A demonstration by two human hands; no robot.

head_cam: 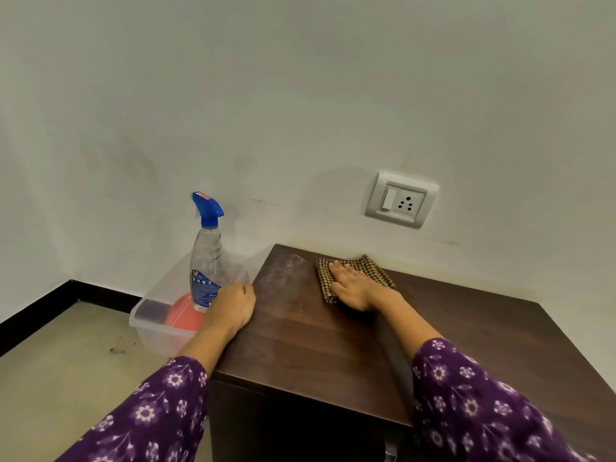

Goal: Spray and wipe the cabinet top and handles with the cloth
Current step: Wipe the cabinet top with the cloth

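Observation:
A dark brown wooden cabinet top [320, 341] fills the middle of the view, with a pale dusty or wet patch near its far left corner. My right hand [358, 288] lies flat with straight fingers on a brown checked cloth [373, 268] near the cabinet's back edge. My left hand [233, 306] grips the lower part of a clear spray bottle [207, 251] with a blue trigger head, which stands upright in a bin just left of the cabinet. The cabinet's front is in shadow and only a sliver of a metal handle [390, 451] shows at the bottom.
A clear plastic bin [150, 325] on the floor beside the cabinet holds the bottle and a red round object [183, 316]. A wall socket with a switch [401, 200] sits above the cabinet. Beige floor and a black skirting board lie to the left.

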